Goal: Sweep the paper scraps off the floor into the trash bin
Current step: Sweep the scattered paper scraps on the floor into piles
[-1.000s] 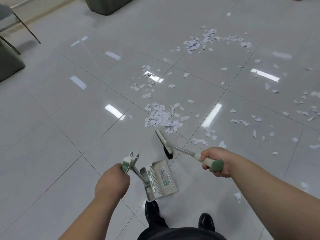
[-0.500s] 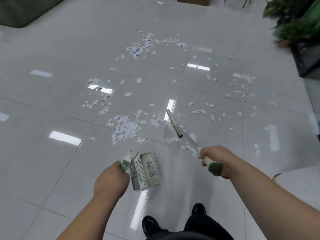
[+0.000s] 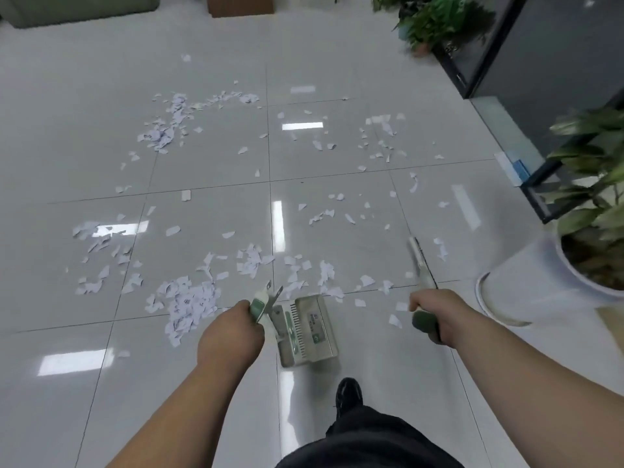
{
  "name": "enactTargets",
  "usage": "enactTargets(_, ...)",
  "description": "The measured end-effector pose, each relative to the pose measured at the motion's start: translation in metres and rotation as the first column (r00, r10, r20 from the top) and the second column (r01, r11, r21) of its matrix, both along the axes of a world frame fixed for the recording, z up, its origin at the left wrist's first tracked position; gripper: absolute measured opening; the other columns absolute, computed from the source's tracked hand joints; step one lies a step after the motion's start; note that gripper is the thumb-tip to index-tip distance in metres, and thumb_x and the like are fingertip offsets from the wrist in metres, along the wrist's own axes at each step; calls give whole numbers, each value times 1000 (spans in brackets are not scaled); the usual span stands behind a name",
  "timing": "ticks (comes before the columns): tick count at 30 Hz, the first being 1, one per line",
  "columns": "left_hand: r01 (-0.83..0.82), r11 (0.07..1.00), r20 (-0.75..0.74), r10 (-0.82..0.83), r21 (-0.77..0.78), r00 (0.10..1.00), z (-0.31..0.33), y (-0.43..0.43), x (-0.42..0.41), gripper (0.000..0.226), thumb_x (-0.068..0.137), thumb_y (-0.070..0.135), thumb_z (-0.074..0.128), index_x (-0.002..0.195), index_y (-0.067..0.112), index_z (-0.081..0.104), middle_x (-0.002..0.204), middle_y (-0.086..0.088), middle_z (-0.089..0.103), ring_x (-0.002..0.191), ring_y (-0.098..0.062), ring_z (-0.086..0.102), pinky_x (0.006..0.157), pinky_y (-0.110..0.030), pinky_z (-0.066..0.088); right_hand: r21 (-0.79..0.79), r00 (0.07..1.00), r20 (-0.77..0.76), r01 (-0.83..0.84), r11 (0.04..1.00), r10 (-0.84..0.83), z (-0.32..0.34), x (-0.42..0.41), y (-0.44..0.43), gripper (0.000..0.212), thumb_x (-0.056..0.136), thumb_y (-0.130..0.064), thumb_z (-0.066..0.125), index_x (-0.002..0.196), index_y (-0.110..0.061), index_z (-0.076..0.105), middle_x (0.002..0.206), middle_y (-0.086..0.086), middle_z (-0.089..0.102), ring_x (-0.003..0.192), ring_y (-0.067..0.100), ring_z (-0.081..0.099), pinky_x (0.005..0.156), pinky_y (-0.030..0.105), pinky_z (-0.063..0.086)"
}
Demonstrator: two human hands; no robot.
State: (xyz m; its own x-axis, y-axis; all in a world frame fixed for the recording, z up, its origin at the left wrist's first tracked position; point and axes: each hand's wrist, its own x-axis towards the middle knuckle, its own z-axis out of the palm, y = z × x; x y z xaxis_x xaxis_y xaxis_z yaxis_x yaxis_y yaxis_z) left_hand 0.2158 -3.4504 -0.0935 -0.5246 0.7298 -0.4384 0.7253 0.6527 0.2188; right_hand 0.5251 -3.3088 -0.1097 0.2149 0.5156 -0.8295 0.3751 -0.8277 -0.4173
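Note:
White paper scraps point(image 3: 189, 304) lie scattered over the glossy grey tile floor, with a dense heap just left of my left hand and another heap point(image 3: 165, 130) farther off at the upper left. My left hand point(image 3: 233, 329) grips the green handle of a grey dustpan point(image 3: 309, 331), whose pan sits low by my feet. My right hand point(image 3: 435, 312) holds the green grip of a brush point(image 3: 420, 261) that points away from me to the right of the scraps, its head blurred. No trash bin can be made out.
A potted plant in a white pot point(image 3: 526, 282) stands close on the right. More plants point(image 3: 435, 21) and a dark glass partition point(image 3: 540, 62) are at the upper right. A brown box point(image 3: 239, 5) and a green sofa point(image 3: 77, 8) sit at the far edge. My black shoe point(image 3: 349, 393) is below the dustpan.
The view has swung right, bringing the plants and partition into sight. My right hand has carried the brush from the middle of the scraps out to the right. The dustpan stays in my left hand.

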Motion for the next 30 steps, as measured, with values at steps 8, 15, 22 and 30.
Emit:
enactTargets(8, 104, 994, -38, -104, -22, 994, -3, 69, 6, 12, 85, 11, 45, 79, 21, 47, 74, 2, 60, 65, -17, 55, 53, -27, 36, -120, 981, 38, 196, 973, -193, -22, 42, 14, 12, 76, -6, 54, 85, -12, 58, 75, 10, 52, 55, 21, 43, 47, 17, 33)
enactTargets(15, 175, 984, -32, -176, -35, 984, -7, 85, -31, 11, 85, 13, 47, 79, 22, 49, 72, 2, 61, 64, -16, 57, 53, -27, 38, -177, 958, -92, 253, 951, -272, -30, -43, -8, 20, 70, -4, 58, 89, -9, 63, 80, 12, 56, 58, 21, 44, 44, 17, 32)
enactTargets(22, 190, 980, -28, -191, -53, 981, -6, 74, -125, 12, 84, 12, 46, 80, 22, 51, 71, 3, 61, 64, -16, 56, 55, -27, 42, -208, 918, -270, 238, 949, -289, -8, -185, 7, 13, 77, -7, 58, 88, -14, 59, 79, 12, 55, 49, 17, 43, 39, 16, 30)
enactTargets(30, 119, 991, 8, -119, -61, 993, -12, 50, -234, 11, 84, 12, 46, 78, 21, 49, 71, 2, 60, 65, -19, 55, 55, -29, 37, -230, 818, -428, 314, 921, -385, -9, -298, 34, 15, 79, -10, 61, 94, -14, 61, 69, 10, 62, 38, 15, 46, 36, 14, 32)
